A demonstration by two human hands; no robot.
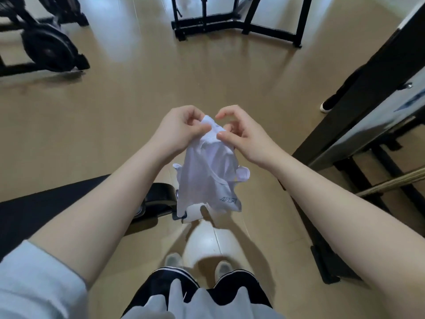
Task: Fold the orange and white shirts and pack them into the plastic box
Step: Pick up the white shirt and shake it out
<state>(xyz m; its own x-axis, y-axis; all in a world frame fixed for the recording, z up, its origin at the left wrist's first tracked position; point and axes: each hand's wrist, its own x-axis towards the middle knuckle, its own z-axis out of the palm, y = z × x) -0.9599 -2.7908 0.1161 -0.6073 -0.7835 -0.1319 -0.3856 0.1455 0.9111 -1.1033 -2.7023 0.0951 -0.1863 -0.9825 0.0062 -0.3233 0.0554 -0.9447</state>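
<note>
1. Both our hands are raised in front of us, close together, with the white shirt [210, 178] hanging from them in mid-air above the tan floor [142, 93].
2. Our left hand [178, 131] pinches the top edge of the shirt between thumb and curled fingers.
3. Our right hand [239, 134] pinches the same bunched edge just beside the left — thumb and one fingertip on the cloth, the index finger arched above it.
4. The shirt droops crumpled below the hands, with a small dark printed word near its lower hem.
5. Below us we see our grey shoes [197, 264] and dark trousers with white stripes [202, 286].
6. Black exercise machines [43, 40] stand at the far left — a black metal frame [234, 24] stands at the top, well apart from the shirt.
7. A black padded bench [69, 203] lies low on our left.
</note>
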